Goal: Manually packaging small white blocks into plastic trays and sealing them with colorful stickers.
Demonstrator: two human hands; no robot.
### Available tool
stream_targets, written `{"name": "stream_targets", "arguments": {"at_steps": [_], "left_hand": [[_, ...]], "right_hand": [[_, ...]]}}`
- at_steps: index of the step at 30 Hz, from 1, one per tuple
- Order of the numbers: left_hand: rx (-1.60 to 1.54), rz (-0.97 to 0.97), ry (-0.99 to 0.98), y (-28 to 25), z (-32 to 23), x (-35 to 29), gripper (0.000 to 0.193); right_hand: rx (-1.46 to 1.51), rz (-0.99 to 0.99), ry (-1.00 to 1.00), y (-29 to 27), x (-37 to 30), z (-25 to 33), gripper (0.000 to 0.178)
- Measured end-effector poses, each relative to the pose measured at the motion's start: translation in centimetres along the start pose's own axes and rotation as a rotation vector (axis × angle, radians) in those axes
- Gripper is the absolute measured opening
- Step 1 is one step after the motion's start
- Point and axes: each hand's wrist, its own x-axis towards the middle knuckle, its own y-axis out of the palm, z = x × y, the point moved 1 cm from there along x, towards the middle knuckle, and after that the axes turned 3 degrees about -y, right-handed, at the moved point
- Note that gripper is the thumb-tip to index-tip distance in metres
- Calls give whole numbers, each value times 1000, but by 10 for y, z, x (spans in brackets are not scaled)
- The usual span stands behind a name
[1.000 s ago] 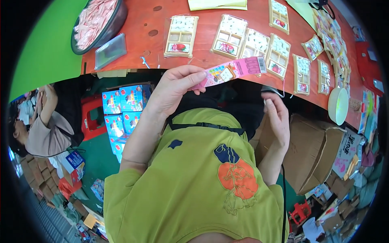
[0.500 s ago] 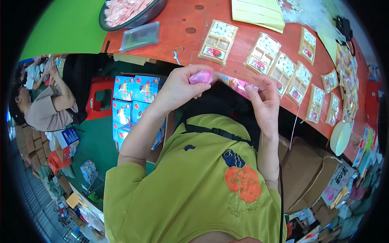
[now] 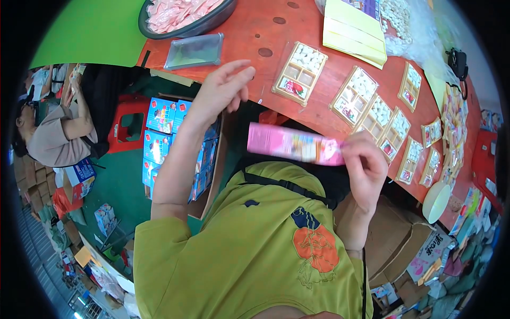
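Grips one end of a long, flat, pink strip of glossy printed packaging (image 3: pixel 292 144) in the right hand (image 3: pixel 366 169), pinching between the thumb and bent fingers. Holds the strip nearly level above the lap, just off the front edge of the red-topped wooden table (image 3: pixel 245 50), with the free end toward the left. Holds the left hand (image 3: pixel 226 90) near the same edge, apart from the strip, with fingers loosely spread and slightly curled.

Faces, on the table between both hands and a little beyond, a shallow cream plastic tray (image 3: pixel 300 73) divided into compartments, with white pieces at the far end and a red-printed picture at the near end. Has three similar cream trays (image 3: pixel 375 117) close together beyond the right hand, and others spread farther right, near a pale green bowl (image 3: pixel 436 203) tilted at the table's edge.

Has at the far left a dark round basin (image 3: pixel 226 17) filled with pink packets (image 3: pixel 183 13), just beside a translucent grey rectangular plastic container (image 3: pixel 194 51). Has yellow paper sheets (image 3: pixel 354 34) at the back, near a clear plastic bag (image 3: pixel 419 24) around small white pieces.

Shows, below the left forearm, blue printed boxes (image 3: pixel 158 144) stacked in a brown carton, near a red plastic stool (image 3: pixel 127 125).
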Motion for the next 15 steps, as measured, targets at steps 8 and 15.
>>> {"name": "stream_targets", "arguments": {"at_steps": [8,15], "left_hand": [[867,-420,794,83,32,41,64],[1026,-384,842,98,45,38,68]], "right_hand": [[223,208,146,8,-11,-16,5],[236,177,207,0,-24,-27,4]]}}
